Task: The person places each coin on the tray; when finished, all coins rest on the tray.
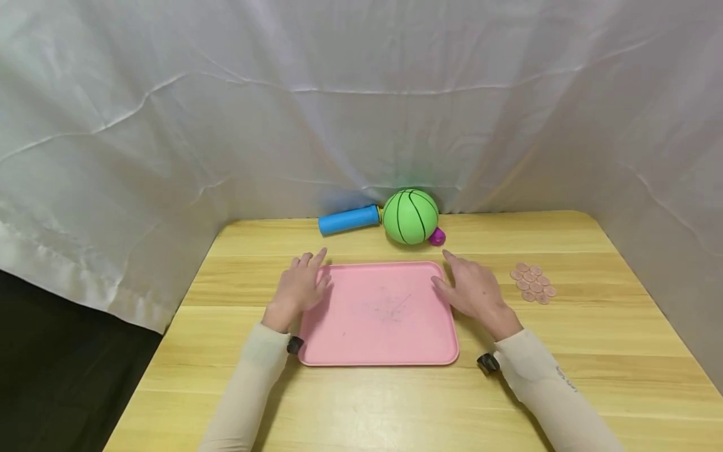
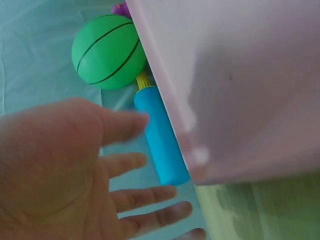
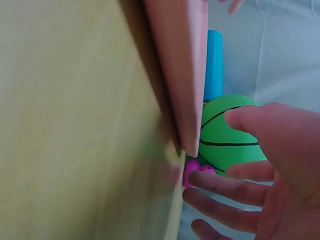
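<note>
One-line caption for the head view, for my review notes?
Left hand and right hand, fingers relaxed, flank a flat pink plastic tray on a wooden table.

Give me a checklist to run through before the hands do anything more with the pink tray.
1. Left hand at the tray's left edge, fingers straight: ok.
2. Right hand at the tray's right edge, fingers straight: ok.
3. Either hand actually gripping the tray: not ok.
4. Tray lying flat on the table: ok.
5. Green ball and blue tube behind the tray, apart from it: ok.
6. Pile of pink discs right of the right hand, untouched: ok.
</note>
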